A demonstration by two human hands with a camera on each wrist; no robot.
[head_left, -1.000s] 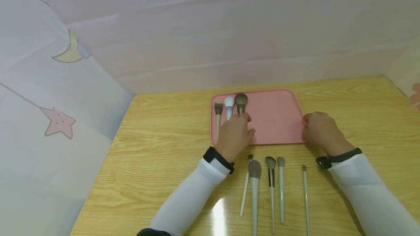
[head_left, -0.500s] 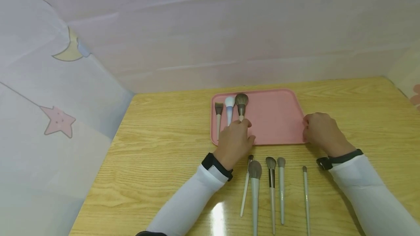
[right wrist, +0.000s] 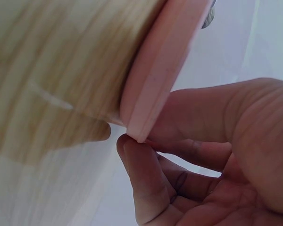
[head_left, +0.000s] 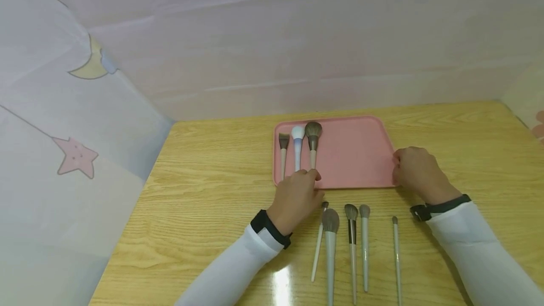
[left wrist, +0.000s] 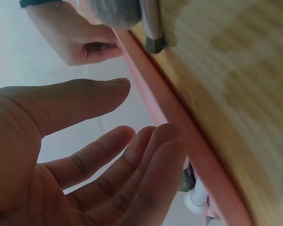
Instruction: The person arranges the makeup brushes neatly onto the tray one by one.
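A pink tray lies on the wooden table. Three makeup brushes lie side by side on its left part: a small flat one, a white and blue one and a round grey one. My left hand hovers at the tray's near rim, just below those handles. Its fingers are relaxed and hold nothing. My right hand pinches the tray's right rim between thumb and fingers.
Several more brushes lie in a row on the table in front of the tray, among them a large grey one and a thin one. Printed fabric walls close in the left and back sides.
My left hand has drawn back toward me from the tray, uncovering the handles of the three brushes there. The right hand has stayed at the tray's rim.
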